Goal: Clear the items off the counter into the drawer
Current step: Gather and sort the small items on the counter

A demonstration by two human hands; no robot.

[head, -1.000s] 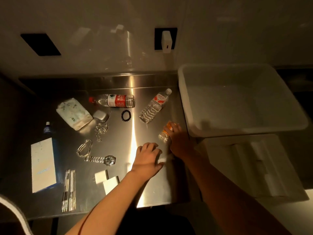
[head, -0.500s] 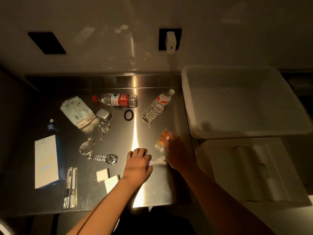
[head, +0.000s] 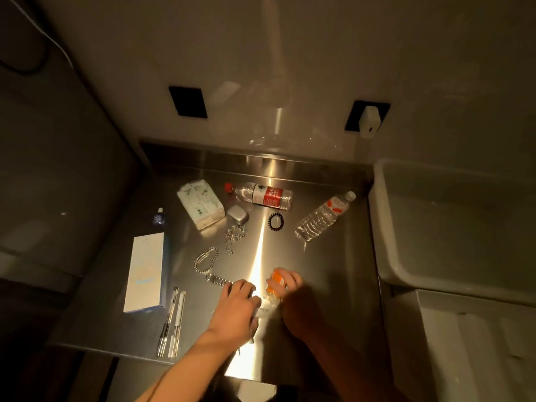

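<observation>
My right hand (head: 293, 298) grips a small orange bottle (head: 276, 282) near the front middle of the steel counter (head: 333, 271). Just left of it, my left hand (head: 237, 306) has its fingers curled over a small white tube (head: 264, 311), which lies blurred between the two hands. A silver watch (head: 216, 278) pokes out from under the left fingers. Farther back lie a red-label bottle (head: 266, 195), a clear water bottle (head: 322, 217), a tissue pack (head: 201, 204), a silver case (head: 237, 216), a black hair tie (head: 275, 221), a chain (head: 235, 236) and a bracelet (head: 206, 261).
A white-and-blue box (head: 146, 275), a small blue bottle (head: 159, 219) and pens (head: 171, 323) lie at the counter's left. A large white bin (head: 385, 250) stands to the right, with a white tray (head: 464, 343) below it. A wall with a plugged-in charger (head: 369, 121) rises behind.
Both hands have drawn close together near the counter's front. The right hand has curled round the orange bottle and the left hand has closed over the white tube. The view swung left.
</observation>
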